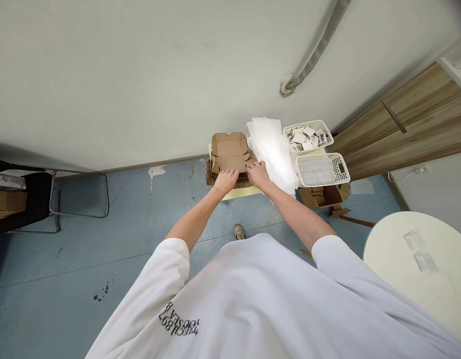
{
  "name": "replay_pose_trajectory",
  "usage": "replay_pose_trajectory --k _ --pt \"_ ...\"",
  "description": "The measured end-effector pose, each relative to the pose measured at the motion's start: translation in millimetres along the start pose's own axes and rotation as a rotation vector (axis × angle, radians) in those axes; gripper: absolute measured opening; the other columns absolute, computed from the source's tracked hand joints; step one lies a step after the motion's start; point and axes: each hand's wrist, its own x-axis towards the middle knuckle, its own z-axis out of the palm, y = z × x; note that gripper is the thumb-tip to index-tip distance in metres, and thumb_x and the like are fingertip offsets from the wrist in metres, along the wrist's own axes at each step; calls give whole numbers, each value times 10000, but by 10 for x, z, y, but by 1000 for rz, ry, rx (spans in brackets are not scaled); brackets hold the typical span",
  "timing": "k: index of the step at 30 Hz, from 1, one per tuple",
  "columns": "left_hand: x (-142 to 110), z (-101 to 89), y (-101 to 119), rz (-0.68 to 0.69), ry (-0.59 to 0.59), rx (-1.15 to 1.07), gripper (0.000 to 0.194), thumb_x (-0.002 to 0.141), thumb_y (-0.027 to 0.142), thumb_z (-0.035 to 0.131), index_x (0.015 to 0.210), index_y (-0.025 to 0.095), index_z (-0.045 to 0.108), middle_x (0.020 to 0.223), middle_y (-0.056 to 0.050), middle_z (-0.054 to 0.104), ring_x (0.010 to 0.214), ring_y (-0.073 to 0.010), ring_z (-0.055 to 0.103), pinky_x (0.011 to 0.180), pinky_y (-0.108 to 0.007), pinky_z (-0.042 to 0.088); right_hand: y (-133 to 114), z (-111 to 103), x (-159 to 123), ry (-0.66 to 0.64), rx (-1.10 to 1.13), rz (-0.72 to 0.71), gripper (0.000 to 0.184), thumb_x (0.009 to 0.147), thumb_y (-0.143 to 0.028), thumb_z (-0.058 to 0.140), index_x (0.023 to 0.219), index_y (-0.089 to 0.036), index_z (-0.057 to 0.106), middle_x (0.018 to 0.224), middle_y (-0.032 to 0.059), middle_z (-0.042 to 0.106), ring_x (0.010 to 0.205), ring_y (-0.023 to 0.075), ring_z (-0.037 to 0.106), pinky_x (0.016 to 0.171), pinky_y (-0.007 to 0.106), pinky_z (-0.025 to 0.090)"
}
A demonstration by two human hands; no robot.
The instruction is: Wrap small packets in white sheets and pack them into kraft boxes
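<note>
A brown cardboard box (230, 149), partly folded with its lid panel standing open toward the wall, lies on a stack of flat cardboard (209, 174). At its near left edge my left hand (226, 182) is closed, fingers bent over the cardboard. My right hand (257, 175) grips the near right corner, where a side flap sits by the fingers. Both thumbs are mostly hidden. Directly right of the box lies a pile of white foam sheets (271, 149), close to my right hand.
Two white plastic baskets stand at the right: one basket (330, 135) with small printed cards, another basket (341, 169) with clear plastic pieces. Below them is an open carton (329, 197). A round white table (394, 269) is at right, a black chair (39, 194) at left.
</note>
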Motion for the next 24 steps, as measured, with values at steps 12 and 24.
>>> replay_pose_trajectory --k 12,24 --pt "55 -494 50 -25 406 -119 474 989 132 412 1429 207 570 1454 -185 619 1318 -303 598 1093 -493 443 243 -434 -24 469 -22 -150 447 1071 -161 335 1408 -210 624 1301 105 706 1187 260 542 1082 480 304" --pt "583 -1193 838 180 742 -138 321 1052 202 378 1050 252 696 1066 -149 693 1024 -295 642 885 -480 476 842 -999 -869 655 -45 45 428 1101 -321 365 1442 -229 606 1292 122 710 1125 270 570 1082 492 325"
